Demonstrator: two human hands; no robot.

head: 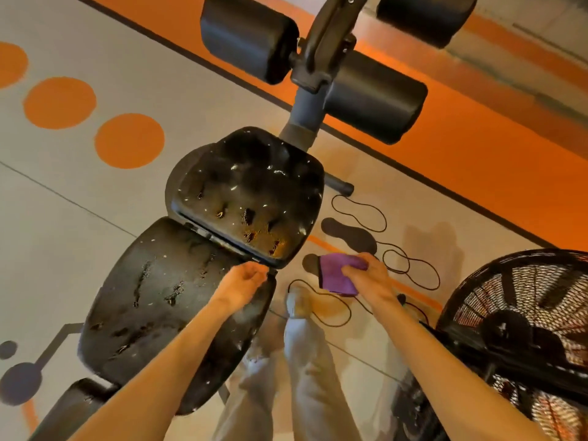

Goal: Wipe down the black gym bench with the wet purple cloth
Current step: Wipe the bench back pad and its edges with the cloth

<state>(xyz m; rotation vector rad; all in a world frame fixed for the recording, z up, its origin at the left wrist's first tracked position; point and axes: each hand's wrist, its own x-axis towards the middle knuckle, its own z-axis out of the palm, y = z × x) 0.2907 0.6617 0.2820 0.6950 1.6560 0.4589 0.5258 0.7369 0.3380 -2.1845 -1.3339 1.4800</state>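
Note:
The black gym bench (165, 300) runs from the lower left up to the centre, its two pads worn and speckled with pale spots. Its seat pad (248, 195) lies further up, below the foam leg rollers (251, 39). My right hand (369, 278) is shut on the folded purple cloth (334, 273), held in the air just right of the bench, apart from it. Over the bench's right edge, at the gap between the pads, hovers my left hand (241, 281), fingers loosely curled and holding nothing.
A black fan-wheel exercise bike (521, 329) stands at the lower right. Black cords (410, 265) and dark foot-shaped pads (350, 235) lie on the floor right of the bench. My legs in pale trousers (305, 377) stand between bench and bike. The floor is grey with orange circles.

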